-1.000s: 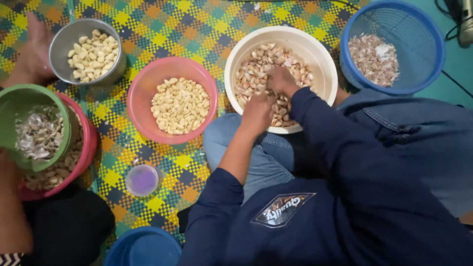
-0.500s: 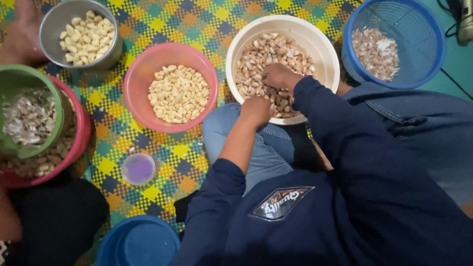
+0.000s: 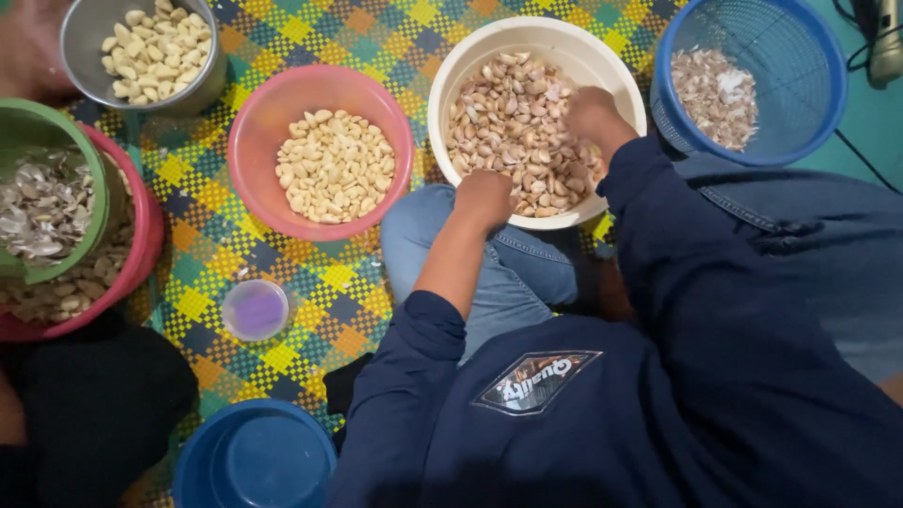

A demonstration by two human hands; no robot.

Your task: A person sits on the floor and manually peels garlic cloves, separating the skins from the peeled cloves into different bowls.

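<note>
At 12 o'clock, round white plastic bowl (image 3: 564,42) of unpeeled garlic cloves (image 3: 508,122) still heaped | left hand (image 3: 484,199) fisted, contents hidden | right hand (image 3: 593,111) among cloves, grip unclear | pink plastic bowl (image 3: 282,94) at 10 o'clock, peeled cloves (image 3: 334,165) part-full

Floor covering: a woven plastic mat (image 3: 282,259) in a checked pattern of yellow, green, blue and orange squares, spread over most of the visible floor from 9 o'clock to 1 o'clock. Bare floor: a smooth teal-green surface (image 3: 870,132) exposed beyond the mat edge at 2 o'clock. A thin black cable (image 3: 861,155) runs across this teal area. Lighting: even, soft, without hard shadows. Walls, windows and furniture are outside the view.
</note>
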